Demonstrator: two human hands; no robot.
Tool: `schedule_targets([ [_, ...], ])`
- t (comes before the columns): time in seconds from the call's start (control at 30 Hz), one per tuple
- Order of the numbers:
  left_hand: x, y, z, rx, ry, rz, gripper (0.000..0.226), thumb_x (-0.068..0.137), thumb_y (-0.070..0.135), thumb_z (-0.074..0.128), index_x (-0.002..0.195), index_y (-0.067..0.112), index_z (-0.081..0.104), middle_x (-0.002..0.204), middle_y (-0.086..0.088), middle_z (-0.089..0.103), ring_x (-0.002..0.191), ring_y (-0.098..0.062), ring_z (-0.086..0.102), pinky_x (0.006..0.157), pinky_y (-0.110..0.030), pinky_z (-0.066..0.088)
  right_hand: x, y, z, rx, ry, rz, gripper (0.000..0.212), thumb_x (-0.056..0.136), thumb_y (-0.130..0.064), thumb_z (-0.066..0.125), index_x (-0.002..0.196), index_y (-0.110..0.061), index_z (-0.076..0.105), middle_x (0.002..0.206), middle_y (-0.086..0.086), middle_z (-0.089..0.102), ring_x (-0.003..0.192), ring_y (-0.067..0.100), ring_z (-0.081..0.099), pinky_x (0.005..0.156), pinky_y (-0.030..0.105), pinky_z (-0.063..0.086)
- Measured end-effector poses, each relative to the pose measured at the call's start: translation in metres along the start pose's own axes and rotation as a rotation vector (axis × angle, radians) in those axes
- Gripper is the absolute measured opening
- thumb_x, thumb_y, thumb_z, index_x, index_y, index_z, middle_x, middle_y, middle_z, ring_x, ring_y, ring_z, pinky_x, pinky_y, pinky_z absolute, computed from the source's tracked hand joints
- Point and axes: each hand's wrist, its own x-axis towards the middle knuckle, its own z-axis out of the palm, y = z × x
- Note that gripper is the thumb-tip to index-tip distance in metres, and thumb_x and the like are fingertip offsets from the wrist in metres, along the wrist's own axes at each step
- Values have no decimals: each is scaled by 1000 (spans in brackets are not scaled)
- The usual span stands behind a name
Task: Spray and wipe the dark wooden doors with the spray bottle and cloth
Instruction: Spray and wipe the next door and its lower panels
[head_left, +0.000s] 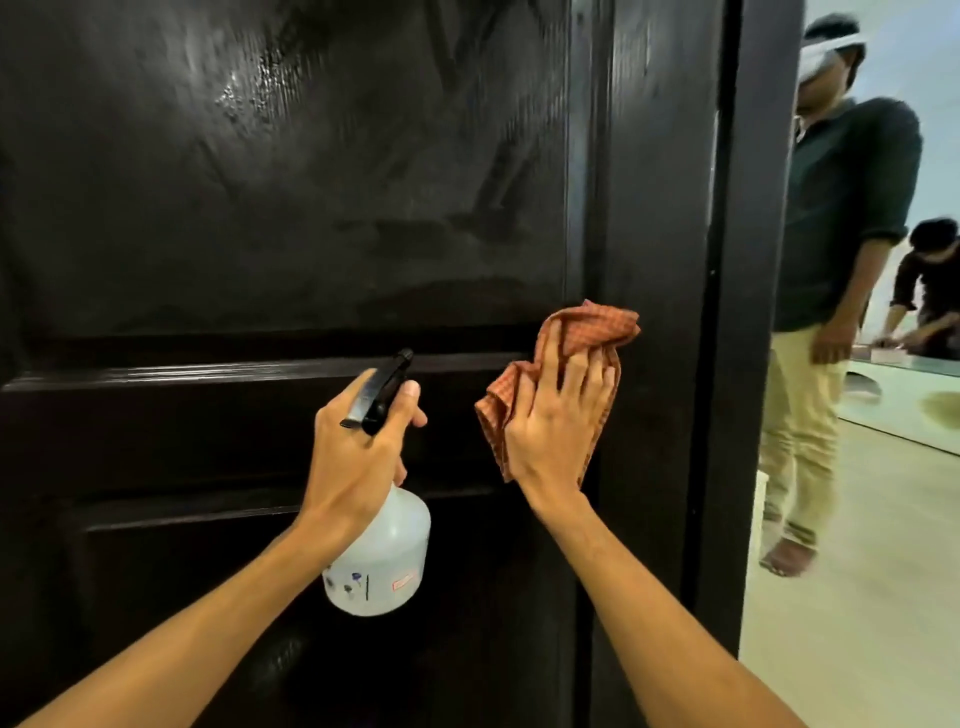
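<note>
Dark wooden door (260, 208) fills the left and centre. Upper panel has a wet sheen and smear marks; the moulded rail crosses below it.

Left hand (358, 447): fingers curled tight round the neck of the spray bottle (384, 561), thumb up beside the black trigger head (382, 389). Nozzle points at the door, near the rail. The bottle is translucent white plastic and hangs below the hand, just in front of the lower panel. It carries a small red-edged sticker and some dark print low on the body, both too blurred to read. No brand legible.

Right hand (556, 415): fingers (571, 374) spread and mostly straight, pressing the cloth (582, 332) against the door at rail height, by the panel's right edge. They press it, they are not wrapped round it. The cloth is orange-red check and bunched, sticking out above and left of the hand.

Right of that comes the door's edge and the dark frame (753, 312).

Through the opening a person (841, 208) stands in a dark shirt and pale trousers, barefoot on a light floor (857, 597). Further back another person (930, 280) bends over something; I can't tell what.
</note>
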Motion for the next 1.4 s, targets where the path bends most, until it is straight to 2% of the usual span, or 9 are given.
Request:
schedule_targets([
  [0.1,1,8,22,-8,-34,8,20,105,26,59,93,11,66,87,-5,73,40,-19,52,46,-32,49,-6,27,-2,-6,-36,-157,58,104,-34,49,159,-20,37,172,11,7,158,37,2,127,58,5],
  [0.37,-2,27,65,-62,-103,40,19,105,24,58,95,10,65,87,-7,73,40,-16,52,46,-27,50,38,61,-14,57,94,429,61,108,-49,28,162,-21,29,164,16,29,153,45,18,123,61,16],
  [0.63,7,37,67,-116,-115,18,19,105,26,58,94,12,65,87,-7,73,43,-22,53,46,-31,50,10,83,-17,-82,-4,238,59,110,-44,29,165,-25,18,167,17,18,155,46,5,122,66,11],
  [0.83,16,26,16,-82,-18,-3,20,105,26,59,94,11,65,87,-9,72,41,-21,51,46,-30,48,53,-17,-9,-3,-41,-96,66,106,-45,40,165,-32,12,173,8,1,157,42,-7,122,68,-1],
  [0.97,16,14,-41,-28,52,-1,21,105,26,59,94,9,65,86,-20,69,40,-23,50,46,-33,49,46,-78,7,-39,-54,-500,55,100,-44,54,152,-28,48,172,4,11,156,42,6,121,70,8],
  [1.1,23,5,-105,-6,145,8,20,105,27,59,93,12,66,87,-7,73,41,-21,50,48,-36,50,64,-131,16,25,13,-132,60,105,-46,43,161,-34,27,171,8,13,155,47,2,120,71,1],
  [1.17,27,1,-133,-2,197,22,20,105,27,60,95,11,66,86,-7,72,39,-21,49,45,-32,47,44,-178,26,0,-34,-357,65,104,-46,44,163,-34,21,169,10,21,155,48,2,119,73,2],
  [1.27,32,-8,-174,18,234,18,17,104,27,60,99,13,68,85,-7,74,38,-20,50,44,-31,46,32,-227,47,2,-112,-868,56,98,-47,51,151,-29,50,169,6,25,156,42,12,121,70,4],
  [1.4,45,-11,-223,65,263,21,22,104,29,59,94,12,67,88,-5,74,39,-23,53,47,-40,49,64,-275,50,3,12,-606,56,105,-46,39,158,-29,38,171,6,18,156,43,12,122,68,1],
])
